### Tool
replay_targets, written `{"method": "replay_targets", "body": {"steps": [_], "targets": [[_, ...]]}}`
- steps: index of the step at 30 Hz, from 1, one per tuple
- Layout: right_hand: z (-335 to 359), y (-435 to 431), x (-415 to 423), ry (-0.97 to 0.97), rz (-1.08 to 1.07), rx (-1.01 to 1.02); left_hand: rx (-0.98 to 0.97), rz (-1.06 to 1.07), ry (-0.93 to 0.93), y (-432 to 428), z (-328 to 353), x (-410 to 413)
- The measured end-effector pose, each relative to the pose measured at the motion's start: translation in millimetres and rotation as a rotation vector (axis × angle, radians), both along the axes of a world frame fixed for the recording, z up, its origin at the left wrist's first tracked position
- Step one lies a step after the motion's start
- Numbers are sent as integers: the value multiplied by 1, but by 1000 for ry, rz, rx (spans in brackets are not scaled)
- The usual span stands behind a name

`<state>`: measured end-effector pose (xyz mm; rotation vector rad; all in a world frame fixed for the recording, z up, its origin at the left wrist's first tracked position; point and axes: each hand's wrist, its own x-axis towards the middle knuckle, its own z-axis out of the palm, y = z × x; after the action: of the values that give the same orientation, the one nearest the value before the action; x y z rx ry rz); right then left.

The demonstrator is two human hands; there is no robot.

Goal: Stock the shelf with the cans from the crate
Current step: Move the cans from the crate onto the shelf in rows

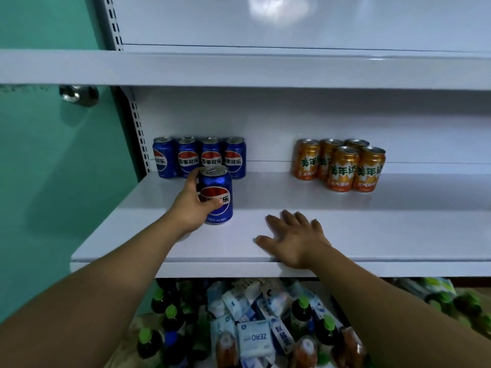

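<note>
The left arm reached forward, and the left hand [193, 205] had its grip closed around a blue can [217, 193], fingers curled across the label and thumb behind. This can stood upright on the white shelf [385, 232], near its left end. The right hand [295, 239] lay at 3 o'clock of the can, palm down on the shelf's front edge, fingers spread and straight, its grip holding nothing. At 12 o'clock of the held can, four blue cans [199, 158] stood in one row against the back panel. At 1 o'clock of the right hand, five orange cans [342, 166] stood clustered, three behind and two in front.
</note>
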<state>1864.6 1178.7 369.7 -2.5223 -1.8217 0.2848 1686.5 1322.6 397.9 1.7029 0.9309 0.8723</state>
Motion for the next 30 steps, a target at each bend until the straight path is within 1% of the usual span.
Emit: {"method": "replay_targets", "body": {"steps": [4, 14, 21, 26, 30], "targets": [[2, -3, -1, -1, 9, 23, 17, 40, 11, 15, 1, -20], [4, -4, -4, 13, 2, 44, 45, 199, -79, 56, -3, -53], [3, -1, -4, 16, -12, 71, 94, 354, -41, 131, -22, -67], [0, 1, -2, 47, -42, 72, 117, 375, -75, 127, -18, -53], [-2, 2, -2, 65, -51, 86, 167, 436, 22, 128, -28, -47]]}}
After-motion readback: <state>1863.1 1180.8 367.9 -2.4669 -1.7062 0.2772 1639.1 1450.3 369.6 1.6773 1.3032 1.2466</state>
